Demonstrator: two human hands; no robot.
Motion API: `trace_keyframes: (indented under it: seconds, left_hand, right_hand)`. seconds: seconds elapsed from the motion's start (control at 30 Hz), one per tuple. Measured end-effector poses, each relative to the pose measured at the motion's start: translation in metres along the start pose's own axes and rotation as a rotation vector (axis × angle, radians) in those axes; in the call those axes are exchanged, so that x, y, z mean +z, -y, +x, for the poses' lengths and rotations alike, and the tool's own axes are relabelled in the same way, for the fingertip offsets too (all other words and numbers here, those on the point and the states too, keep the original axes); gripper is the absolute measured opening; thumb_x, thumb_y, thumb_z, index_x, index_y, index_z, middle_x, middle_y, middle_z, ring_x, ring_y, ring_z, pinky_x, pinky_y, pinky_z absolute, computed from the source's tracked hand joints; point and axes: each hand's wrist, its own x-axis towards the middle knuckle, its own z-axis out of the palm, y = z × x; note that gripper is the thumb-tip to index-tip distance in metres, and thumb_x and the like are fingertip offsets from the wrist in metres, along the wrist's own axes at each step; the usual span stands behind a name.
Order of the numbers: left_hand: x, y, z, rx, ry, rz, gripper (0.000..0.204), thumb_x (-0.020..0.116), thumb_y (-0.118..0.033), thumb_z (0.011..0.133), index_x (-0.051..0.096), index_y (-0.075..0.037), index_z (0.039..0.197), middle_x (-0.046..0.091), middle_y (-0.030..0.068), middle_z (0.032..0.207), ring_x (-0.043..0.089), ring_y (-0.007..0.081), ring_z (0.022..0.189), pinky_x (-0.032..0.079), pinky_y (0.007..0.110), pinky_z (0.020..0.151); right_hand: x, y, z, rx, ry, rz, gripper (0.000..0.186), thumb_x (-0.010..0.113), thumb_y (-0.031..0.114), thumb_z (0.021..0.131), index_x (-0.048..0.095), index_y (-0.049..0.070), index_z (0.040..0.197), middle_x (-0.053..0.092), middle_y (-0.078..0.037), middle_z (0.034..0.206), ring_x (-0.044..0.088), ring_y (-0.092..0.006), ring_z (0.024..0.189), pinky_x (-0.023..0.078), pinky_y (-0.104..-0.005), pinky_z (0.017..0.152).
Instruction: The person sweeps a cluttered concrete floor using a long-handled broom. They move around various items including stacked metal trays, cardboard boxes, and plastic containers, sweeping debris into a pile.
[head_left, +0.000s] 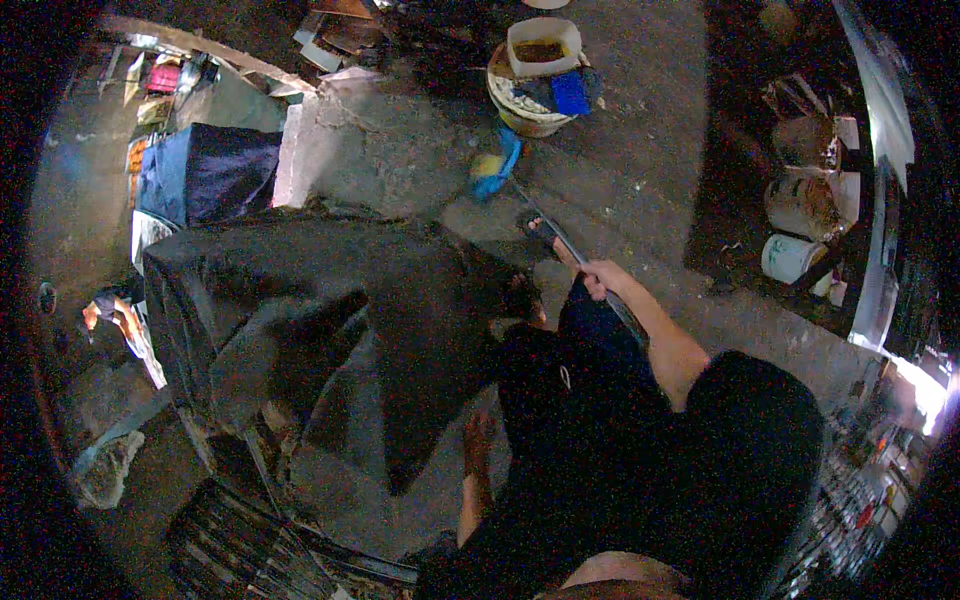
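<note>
My right hand (597, 280) is closed around the long thin handle (565, 240) of what looks like a broom. At the far end of that handle, near the floor, the blue and yellow head (489, 175) is blurred. My left hand (478, 430) hangs low beside a large dark cloth cover (420, 340), its fingers dimly lit and loosely stretched, with nothing seen in them. What lies beneath the draped cover is hidden. A sandalled foot (540, 228) shows close to the handle.
Ahead stands a round tub (530, 122) carrying a white container (545, 48) and a blue object (570, 94). Several buckets, including a white one (792, 258), line the right side. A low concrete wall (293, 150) and a dark blue covered thing (215, 175) are at left. Another person (112, 312) is far left.
</note>
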Motion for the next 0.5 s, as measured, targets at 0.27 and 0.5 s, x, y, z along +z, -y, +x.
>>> trace_keyframes:
  seconds: [0.27, 0.5]
  left_hand:
    - [-0.003, -0.01, 0.031, 0.005, -0.055, -0.118, 0.037, 0.053, -0.031, 0.087, 0.049, -0.009, 0.117, 0.055, 0.0068, 0.107, 0.056, 0.0188, 0.09, 0.048, 0.034, 0.072]
    - [0.035, -0.034, 0.036, 0.044, -0.115, -0.063, 0.036, 0.054, -0.033, 0.087, 0.05, -0.01, 0.114, 0.059, 0.0068, 0.099, 0.058, 0.0169, 0.083, 0.05, 0.033, 0.066]
  right_hand:
    - [0.06, -0.021, -0.044, -0.24, 0.099, -0.241, 0.014, 0.052, 0.017, 0.084, 0.047, 0.004, 0.086, 0.046, -0.002, 0.054, 0.044, -0.011, 0.037, 0.037, -0.026, 0.032]
    - [-0.101, -0.053, 0.011, -0.242, 0.19, -0.021, 0.025, 0.057, 0.026, 0.083, 0.05, 0.006, 0.071, 0.05, -0.002, 0.054, 0.046, -0.0095, 0.039, 0.036, -0.0232, 0.035]
